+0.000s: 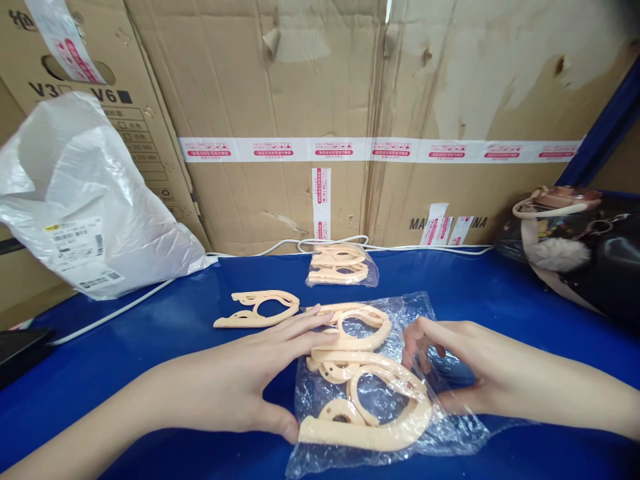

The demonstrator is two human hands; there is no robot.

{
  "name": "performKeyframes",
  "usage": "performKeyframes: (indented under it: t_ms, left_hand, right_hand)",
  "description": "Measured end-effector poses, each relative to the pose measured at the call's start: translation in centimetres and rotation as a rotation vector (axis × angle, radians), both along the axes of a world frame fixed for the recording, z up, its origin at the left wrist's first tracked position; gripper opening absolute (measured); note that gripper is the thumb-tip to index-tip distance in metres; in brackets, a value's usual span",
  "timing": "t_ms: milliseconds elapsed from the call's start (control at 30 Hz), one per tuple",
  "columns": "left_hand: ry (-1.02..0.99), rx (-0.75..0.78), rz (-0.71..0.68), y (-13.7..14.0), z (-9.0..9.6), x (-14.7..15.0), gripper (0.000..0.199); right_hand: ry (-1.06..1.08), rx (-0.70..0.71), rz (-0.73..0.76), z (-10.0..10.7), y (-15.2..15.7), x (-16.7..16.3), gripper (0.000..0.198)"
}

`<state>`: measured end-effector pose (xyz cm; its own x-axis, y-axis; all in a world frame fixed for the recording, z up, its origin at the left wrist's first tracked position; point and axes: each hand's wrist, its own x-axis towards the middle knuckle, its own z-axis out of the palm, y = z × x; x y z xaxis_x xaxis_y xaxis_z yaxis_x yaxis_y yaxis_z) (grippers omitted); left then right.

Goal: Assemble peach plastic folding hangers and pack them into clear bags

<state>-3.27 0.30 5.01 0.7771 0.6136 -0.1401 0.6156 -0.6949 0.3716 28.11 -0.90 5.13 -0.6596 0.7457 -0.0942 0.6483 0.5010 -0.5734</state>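
A clear plastic bag (310, 457) lies on the blue table in front of me. Two folded cream travel hangers are in or under its film: a nearer hanger (395, 433) and a farther hanger (367, 343). My left hand (235, 377) rests at the bag's left side, fingers stretched over the farther hanger and thumb by the nearer one's end. At the right side, my right hand (465, 360) has its fingers curled at the loose film, the thumb apart and lower. A loose folded hanger (280, 320) lies beyond my left hand.
A bagged pack of hangers (337, 273) lies at the back, before a white cable (265, 250) and a cardboard wall (280, 200). At left stand a white parcel bag (125, 207) and a dark flat object (23, 357). A black bag (605, 260) sits at right.
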Motion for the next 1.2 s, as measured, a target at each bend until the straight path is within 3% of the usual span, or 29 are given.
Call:
performKeyframes:
  t_ms: [267,500,900,1000,1200]
  left_hand:
    - [0.061,0.072,0.044,-0.3,0.8,-0.7,0.091]
    - [-0.053,0.322,0.041,0.3,0.2,-0.9,0.066]
    - [-0.05,0.454,0.025,1.3,-0.3,-0.5,0.047]
    - [-0.016,0.476,0.135,2.2,-0.3,-2.0,0.044]
    - [0.125,0.298,0.382,5.0,-0.3,-6.2,0.079]
  right_hand:
    - [-0.005,0.053,0.008,-0.4,0.3,0.0,0.023]
    - [0.011,0.103,0.061,-0.9,0.6,0.3,0.023]
    - [-0.065,0.251,0.119,-1.5,0.6,0.3,0.027]
    - [-0.098,0.298,0.136,-1.3,0.7,0.3,0.034]
    - [-0.111,0.407,0.045,-1.4,2.2,1.4,0.042]
